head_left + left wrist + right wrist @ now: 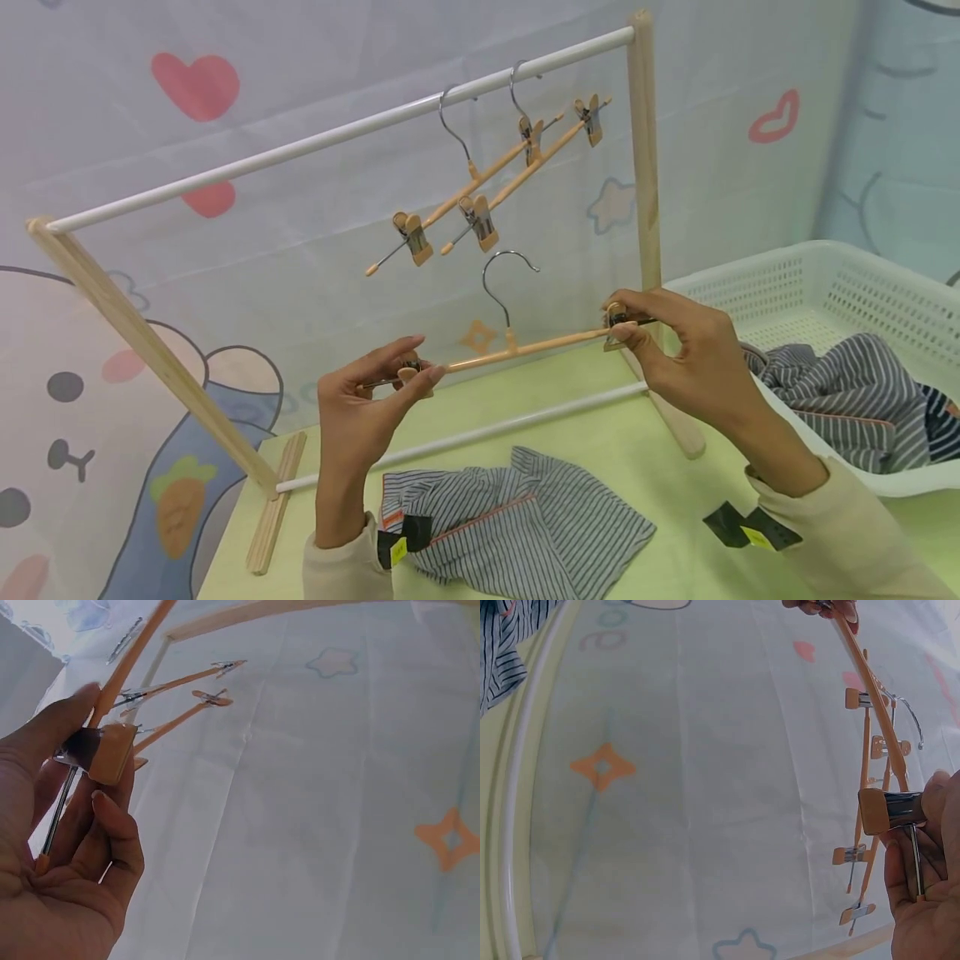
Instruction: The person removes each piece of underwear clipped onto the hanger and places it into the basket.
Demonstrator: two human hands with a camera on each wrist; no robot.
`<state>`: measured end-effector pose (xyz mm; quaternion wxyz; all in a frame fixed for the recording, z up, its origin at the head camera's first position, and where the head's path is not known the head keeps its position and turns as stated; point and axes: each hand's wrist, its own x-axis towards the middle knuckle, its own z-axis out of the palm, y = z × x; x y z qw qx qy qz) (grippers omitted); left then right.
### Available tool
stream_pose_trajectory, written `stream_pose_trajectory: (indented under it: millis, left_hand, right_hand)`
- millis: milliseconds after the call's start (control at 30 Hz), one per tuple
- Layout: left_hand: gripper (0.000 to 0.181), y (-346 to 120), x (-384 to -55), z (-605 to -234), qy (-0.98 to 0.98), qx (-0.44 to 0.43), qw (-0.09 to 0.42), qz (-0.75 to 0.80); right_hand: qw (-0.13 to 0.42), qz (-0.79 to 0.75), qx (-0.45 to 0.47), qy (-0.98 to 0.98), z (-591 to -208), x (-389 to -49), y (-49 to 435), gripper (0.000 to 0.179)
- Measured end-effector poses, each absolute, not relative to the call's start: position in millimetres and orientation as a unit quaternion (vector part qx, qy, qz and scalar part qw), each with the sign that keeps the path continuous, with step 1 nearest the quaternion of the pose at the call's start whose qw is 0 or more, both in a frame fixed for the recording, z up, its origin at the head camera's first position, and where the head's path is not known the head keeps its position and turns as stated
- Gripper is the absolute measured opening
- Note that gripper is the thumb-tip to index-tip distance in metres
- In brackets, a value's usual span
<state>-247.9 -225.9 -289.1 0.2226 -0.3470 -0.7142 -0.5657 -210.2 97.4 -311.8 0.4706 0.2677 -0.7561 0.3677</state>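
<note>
Both hands hold a tan clip hanger [555, 342] level in front of the rack, its metal hook upward. My left hand [367, 400] pinches the clip at the left end; in the left wrist view that clip [114, 754] sits between thumb and fingers. At the other end, my right hand [693, 354] pinches the right clip [885, 812]. Nothing hangs from either clip. Below the hands, grey striped shorts [525, 525] with orange trim lie spread on the table [690, 517].
A rack with a white top rod [337, 133] and wooden legs stands behind. Two more clip hangers [468, 196] hang on its rod. At the right, a white basket [900, 267] holds striped clothing [862, 400]. A printed cloth [360, 50] forms the backdrop.
</note>
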Motion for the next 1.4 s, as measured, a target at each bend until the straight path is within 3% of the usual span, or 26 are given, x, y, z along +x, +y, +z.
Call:
stream_pose_trajectory:
  millis: [233,700,1033,1400]
  left_hand:
    - [0.033,-225.1,-246.6,-289.0,-0.712,-0.318,0.206,-0.591]
    - [0.029,-218.9,-243.4,-287.3,-0.693,-0.363,0.239,-0.575]
    - [0.029,-220.7,-243.6,-288.7,-0.695,-0.37,0.252,-0.563]
    - [0.027,-225.7,-249.2,-290.5,-0.696,-0.351,0.271,-0.564]
  right_hand:
    - [0.469,0.37,0.267,-0.756,-311.9,-210.2,97.2,0.041]
    - [0.42,0.355,0.204,-0.81,-307.6,-203.5,98.3,0.024]
    - [0.362,0.359,0.175,-0.842,-305.8,-200.5,97.6,0.029]
    - [0.369,0.368,0.178,-0.835,-307.5,-204.0,99.2,0.033]
